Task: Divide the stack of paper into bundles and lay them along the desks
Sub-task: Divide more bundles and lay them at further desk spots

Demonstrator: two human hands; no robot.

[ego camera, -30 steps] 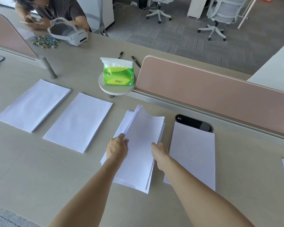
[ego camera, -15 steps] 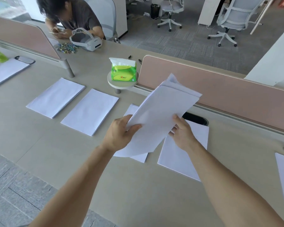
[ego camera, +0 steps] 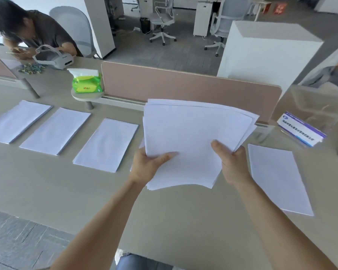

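Left hand (ego camera: 148, 166) and right hand (ego camera: 232, 168) each pinch the paper stack (ego camera: 193, 137), thumbs on top, holding it above the desk (ego camera: 164, 221), seemingly to peel off another share; three laid bundles (ego camera: 105, 145) lie left of the left hand; a fourth bundle (ego camera: 279, 178) lies just right of the right hand.

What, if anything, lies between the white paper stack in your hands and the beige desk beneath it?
Cannot tell fully: the held white paper stack hides the beige desk below; a white sheet edge beside the left hand suggests a bundle there.
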